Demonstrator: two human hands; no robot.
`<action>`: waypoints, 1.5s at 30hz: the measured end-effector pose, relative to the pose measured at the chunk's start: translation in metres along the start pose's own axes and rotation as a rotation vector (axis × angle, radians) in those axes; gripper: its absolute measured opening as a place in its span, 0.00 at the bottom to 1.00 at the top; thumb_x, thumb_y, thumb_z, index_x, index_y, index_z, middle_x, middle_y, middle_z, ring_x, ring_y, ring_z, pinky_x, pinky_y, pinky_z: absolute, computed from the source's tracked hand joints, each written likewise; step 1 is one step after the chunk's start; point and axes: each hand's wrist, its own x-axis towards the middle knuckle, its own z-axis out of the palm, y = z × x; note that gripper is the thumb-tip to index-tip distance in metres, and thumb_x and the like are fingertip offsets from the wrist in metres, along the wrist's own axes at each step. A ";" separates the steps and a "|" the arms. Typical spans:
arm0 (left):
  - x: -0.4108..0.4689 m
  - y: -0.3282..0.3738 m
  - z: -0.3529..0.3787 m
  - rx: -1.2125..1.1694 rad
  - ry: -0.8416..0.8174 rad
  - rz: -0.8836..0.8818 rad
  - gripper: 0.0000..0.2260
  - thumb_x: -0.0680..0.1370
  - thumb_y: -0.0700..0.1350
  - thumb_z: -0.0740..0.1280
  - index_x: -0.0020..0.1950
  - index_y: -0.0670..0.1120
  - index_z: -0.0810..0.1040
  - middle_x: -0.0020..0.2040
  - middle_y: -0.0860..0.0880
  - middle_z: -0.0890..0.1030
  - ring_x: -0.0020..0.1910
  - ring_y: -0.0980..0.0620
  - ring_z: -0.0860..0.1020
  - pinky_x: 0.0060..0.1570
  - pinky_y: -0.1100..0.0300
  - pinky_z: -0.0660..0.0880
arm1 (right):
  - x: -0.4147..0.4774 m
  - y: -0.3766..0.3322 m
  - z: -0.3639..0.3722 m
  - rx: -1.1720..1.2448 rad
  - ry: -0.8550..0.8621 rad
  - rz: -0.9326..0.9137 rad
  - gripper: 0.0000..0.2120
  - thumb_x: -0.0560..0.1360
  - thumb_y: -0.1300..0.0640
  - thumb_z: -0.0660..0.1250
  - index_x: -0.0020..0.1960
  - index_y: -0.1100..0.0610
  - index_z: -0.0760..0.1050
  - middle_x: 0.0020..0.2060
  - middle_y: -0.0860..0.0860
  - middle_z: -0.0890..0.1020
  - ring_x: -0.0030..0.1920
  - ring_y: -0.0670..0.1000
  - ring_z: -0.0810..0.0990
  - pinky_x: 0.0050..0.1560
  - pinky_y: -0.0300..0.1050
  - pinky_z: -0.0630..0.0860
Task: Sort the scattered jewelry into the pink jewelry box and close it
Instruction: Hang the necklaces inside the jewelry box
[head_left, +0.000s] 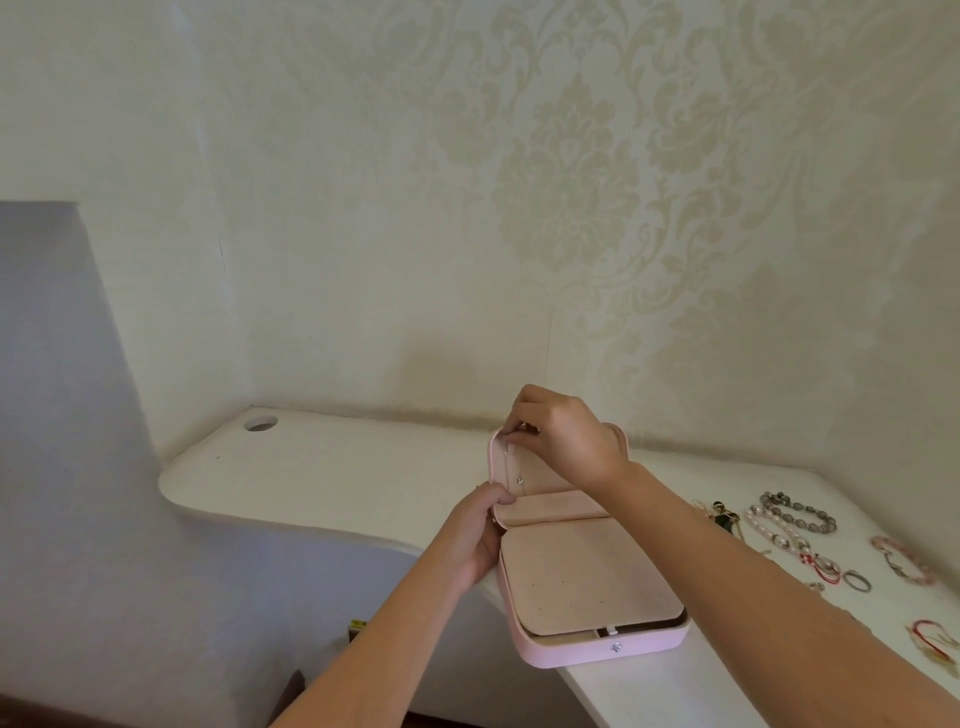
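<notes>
The pink jewelry box (597, 649) stands open on the white desk, lid upright, a beige pad covering its base. A thin necklace (511, 467) with a small pendant hangs down the inside of the lid at its left. My right hand (561, 436) pinches the top of that necklace at the lid's upper edge. My left hand (480, 525) grips the lid's left side near the hinge, thumb inside. Scattered jewelry lies to the right: a grey bead bracelet (800, 512), a pearl bracelet (769, 530), a pink bracelet (904, 561), red cord pieces (826, 569) and rings (856, 580).
The white desk (337, 478) curves along the patterned wall and has a round cable hole (261, 420) at far left. Its front edge runs just under the box. A dark hair clip (724, 514) lies beside the bracelets. Another red cord piece (935, 639) lies at the right edge.
</notes>
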 end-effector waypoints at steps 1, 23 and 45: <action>0.000 0.000 -0.001 0.001 -0.005 -0.001 0.22 0.63 0.41 0.64 0.57 0.40 0.74 0.52 0.40 0.77 0.50 0.43 0.76 0.48 0.54 0.75 | 0.000 0.001 0.000 0.008 0.009 0.008 0.01 0.66 0.63 0.73 0.37 0.59 0.81 0.37 0.51 0.79 0.31 0.46 0.75 0.32 0.39 0.71; -0.005 -0.001 -0.008 -0.031 -0.090 0.021 0.20 0.68 0.39 0.65 0.59 0.40 0.72 0.52 0.40 0.77 0.49 0.44 0.77 0.48 0.52 0.76 | -0.006 -0.001 0.002 0.110 -0.005 0.154 0.02 0.69 0.60 0.73 0.41 0.59 0.82 0.36 0.51 0.83 0.37 0.51 0.80 0.40 0.48 0.76; -0.013 0.001 -0.002 0.035 -0.046 0.072 0.12 0.76 0.39 0.58 0.55 0.41 0.77 0.42 0.44 0.82 0.40 0.48 0.81 0.42 0.55 0.76 | -0.042 -0.009 -0.012 0.227 0.090 0.317 0.06 0.70 0.58 0.71 0.41 0.47 0.82 0.30 0.39 0.78 0.29 0.41 0.74 0.38 0.38 0.71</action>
